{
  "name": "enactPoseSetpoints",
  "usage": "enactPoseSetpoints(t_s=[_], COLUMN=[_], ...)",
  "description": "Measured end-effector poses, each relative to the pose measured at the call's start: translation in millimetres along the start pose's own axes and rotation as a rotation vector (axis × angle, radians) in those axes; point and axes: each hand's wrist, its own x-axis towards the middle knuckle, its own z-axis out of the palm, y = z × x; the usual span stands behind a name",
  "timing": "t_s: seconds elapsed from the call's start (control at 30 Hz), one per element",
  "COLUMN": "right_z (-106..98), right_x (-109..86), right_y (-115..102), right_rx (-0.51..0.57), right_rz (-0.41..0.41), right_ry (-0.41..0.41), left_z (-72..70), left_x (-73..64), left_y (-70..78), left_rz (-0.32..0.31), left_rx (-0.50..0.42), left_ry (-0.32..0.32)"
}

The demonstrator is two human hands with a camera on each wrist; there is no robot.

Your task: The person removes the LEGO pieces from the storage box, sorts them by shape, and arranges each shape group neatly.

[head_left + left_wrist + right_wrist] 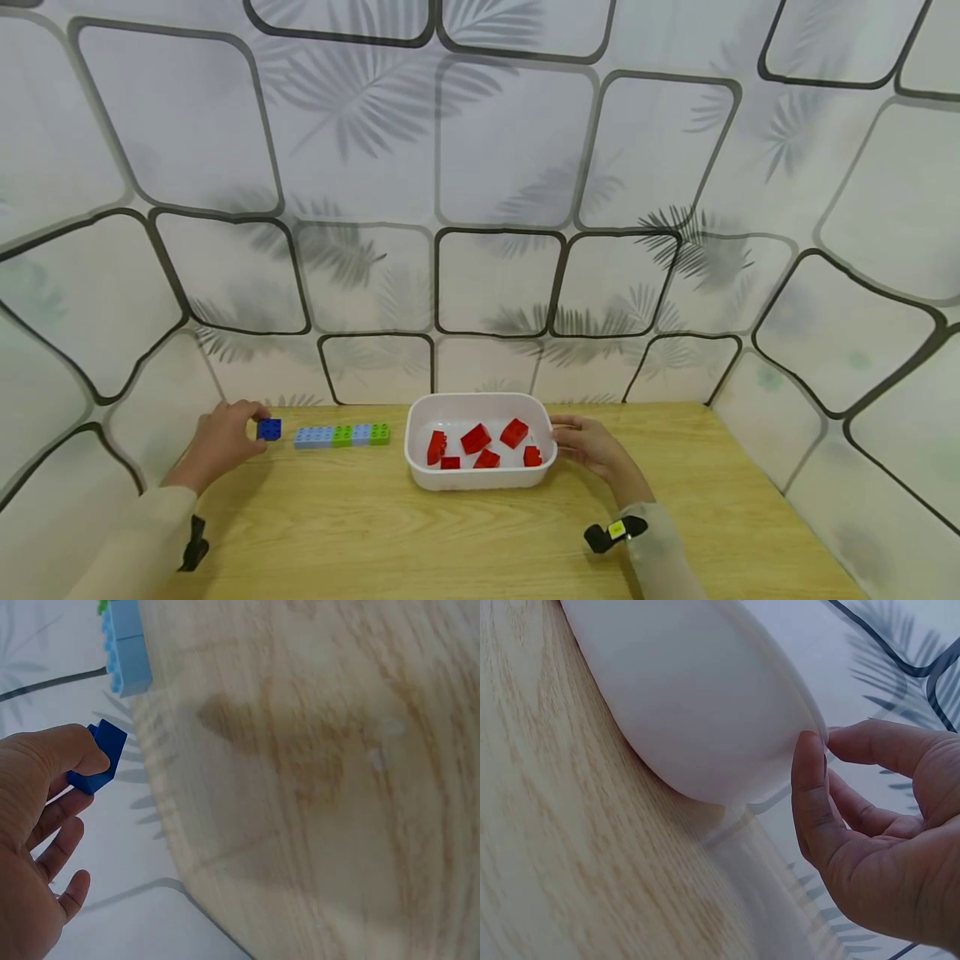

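My left hand (225, 442) pinches a dark blue toy brick (268, 429) between thumb and fingers, just left of a row of joined bricks. That row (341, 436) alternates light blue and green, studs up, along the back of the table. In the left wrist view the blue brick (105, 757) hangs beyond the table edge line, below the light blue end of the row (129, 649). My right hand (588, 446) grips the right rim of a white tub (480, 477), thumb and fingertip on either side of the rim in the right wrist view. Several red bricks (476, 438) lie loose inside the tub.
The wooden table (420, 550) ends at a wall covering (495, 283) patterned with outlined blocks and palm leaves, which also stands at both sides. Dark wrist straps (615, 532) sit over both sleeves.
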Motion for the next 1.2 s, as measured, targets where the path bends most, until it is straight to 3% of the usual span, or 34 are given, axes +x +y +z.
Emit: enactPoseSetpoints(t_s=[0.53,0.77,0.93,1.2], right_z=[1.0,-1.4,-1.5,-1.8], right_x=[1.4,1.3,1.2,-0.5], right_y=[-4.6,-4.1,-2.1,0.0], right_rx=[-0.004,-0.006,-0.008,-0.004], right_rz=[0.003,0.002,0.006,0.011], right_ry=[-0.015,-0.022,-0.005,-0.002], left_z=[9.8,14.0,18.6,24.7], left_x=[-0.3,2.0,2.1,1.9], left_y=[-19.3,-19.3,-17.9,-17.0], left_rz=[0.002,-0.018,-0.065,-0.063], left_rx=[-0.085,-0.108,-0.128,-0.130], left_ry=[-0.076,-0.112,-0.157,-0.154])
